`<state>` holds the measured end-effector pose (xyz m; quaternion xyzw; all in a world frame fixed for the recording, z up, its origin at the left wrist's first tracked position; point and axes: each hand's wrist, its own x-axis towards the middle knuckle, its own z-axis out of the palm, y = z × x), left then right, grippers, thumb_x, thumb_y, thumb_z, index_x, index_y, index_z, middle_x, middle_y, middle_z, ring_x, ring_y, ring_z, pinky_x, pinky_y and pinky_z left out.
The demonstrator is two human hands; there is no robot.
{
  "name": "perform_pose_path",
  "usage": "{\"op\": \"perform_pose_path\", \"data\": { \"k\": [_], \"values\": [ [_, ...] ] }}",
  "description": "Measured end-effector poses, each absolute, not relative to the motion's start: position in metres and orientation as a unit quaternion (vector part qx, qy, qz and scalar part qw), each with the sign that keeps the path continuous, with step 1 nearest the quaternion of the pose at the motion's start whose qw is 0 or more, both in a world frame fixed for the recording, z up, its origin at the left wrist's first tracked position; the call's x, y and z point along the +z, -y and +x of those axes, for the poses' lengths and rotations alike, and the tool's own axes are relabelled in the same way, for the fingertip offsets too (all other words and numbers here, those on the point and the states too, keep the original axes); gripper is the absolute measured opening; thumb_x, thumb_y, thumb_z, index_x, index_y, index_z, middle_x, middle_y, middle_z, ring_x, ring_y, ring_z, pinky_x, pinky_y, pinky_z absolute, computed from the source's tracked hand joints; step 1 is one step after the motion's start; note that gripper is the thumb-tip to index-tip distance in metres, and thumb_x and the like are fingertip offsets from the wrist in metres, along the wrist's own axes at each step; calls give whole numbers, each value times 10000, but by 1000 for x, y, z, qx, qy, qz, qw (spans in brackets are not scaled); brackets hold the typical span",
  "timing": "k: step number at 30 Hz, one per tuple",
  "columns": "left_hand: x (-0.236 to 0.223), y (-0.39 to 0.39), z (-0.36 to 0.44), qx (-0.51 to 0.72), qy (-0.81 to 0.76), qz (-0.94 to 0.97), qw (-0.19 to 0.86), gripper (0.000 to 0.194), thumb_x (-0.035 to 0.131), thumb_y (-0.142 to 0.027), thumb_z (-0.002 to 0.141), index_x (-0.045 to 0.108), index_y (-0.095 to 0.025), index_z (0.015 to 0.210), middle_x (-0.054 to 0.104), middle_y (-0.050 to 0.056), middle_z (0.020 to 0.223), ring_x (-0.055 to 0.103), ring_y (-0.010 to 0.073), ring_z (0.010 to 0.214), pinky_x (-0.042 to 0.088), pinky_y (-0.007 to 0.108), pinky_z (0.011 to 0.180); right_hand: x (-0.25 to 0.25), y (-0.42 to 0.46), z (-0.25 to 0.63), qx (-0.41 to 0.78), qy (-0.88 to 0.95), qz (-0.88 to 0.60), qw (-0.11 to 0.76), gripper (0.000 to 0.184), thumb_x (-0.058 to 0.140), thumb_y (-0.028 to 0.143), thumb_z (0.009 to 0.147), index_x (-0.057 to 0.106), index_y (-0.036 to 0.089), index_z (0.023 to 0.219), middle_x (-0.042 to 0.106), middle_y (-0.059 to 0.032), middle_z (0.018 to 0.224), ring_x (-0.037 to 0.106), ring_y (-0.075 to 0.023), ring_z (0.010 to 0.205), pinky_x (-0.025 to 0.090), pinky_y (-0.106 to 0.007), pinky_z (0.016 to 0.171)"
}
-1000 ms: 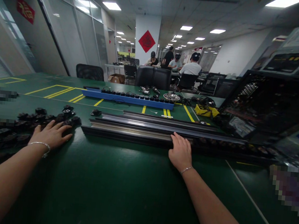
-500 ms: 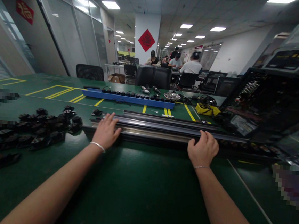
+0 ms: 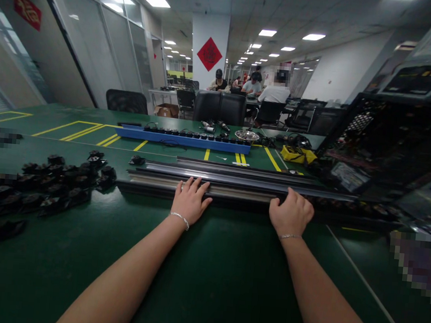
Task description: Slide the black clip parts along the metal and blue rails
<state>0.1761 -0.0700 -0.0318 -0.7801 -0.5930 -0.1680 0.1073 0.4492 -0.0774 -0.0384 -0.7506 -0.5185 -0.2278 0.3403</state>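
Observation:
Several long dark metal rails lie side by side across the green table. My left hand point(image 3: 190, 202) rests on the nearest rail point(image 3: 243, 193), fingers spread and thumb apart to the right. Farther right, my right hand point(image 3: 292, 213) has its fingers curled over that rail and its thumb toward the left; its fingertips are partly hidden. Just behind lies a shinier rail point(image 3: 229, 177), and a thinner rail point(image 3: 237, 168) is beyond it. A small black part point(image 3: 137, 160) sits by their left ends.
Many small black parts point(image 3: 55, 182) are spread at left. A long blue tray point(image 3: 179, 141) holding a row of black parts lies farther back, near a metal dish point(image 3: 247, 135) and a yellow item point(image 3: 297, 154). A large black case point(image 3: 394, 147) stands at right.
My left hand has slid right along the nearest rail, closer to my right hand. The right hand stays at about the same place on it. The view has shifted slightly.

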Motion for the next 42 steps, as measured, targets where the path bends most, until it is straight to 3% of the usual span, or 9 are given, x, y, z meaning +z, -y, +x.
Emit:
{"op": "perform_pose_path", "data": {
  "k": [14,33,42],
  "values": [
    [-34,68,177,-177,587,-782,112,500,309,-523,881,452,-307,1308,425,35,1422,329,272,1320,245,500,1066,-37,82,445,-205,547,-733,349,533,472,231,707,500,101,1223,616,-167,1048,499,-316,970,357,-495,886],
    [-33,69,177,-181,589,-781,98,483,323,-519,878,470,-317,1292,424,29,1423,319,267,1325,236,503,1071,-34,87,426,-166,606,-705,329,518,455,236,719,508,137,1225,628,-121,1102,518,-269,974,326,-451,937],
    [-32,69,177,-173,593,-781,91,489,315,-515,882,459,-316,1304,405,28,1437,307,264,1331,221,493,1080,-31,88,419,-161,629,-683,335,497,482,217,694,532,147,1184,639,-100,915,505,-266,941,309,-480,958]
  ]
}}
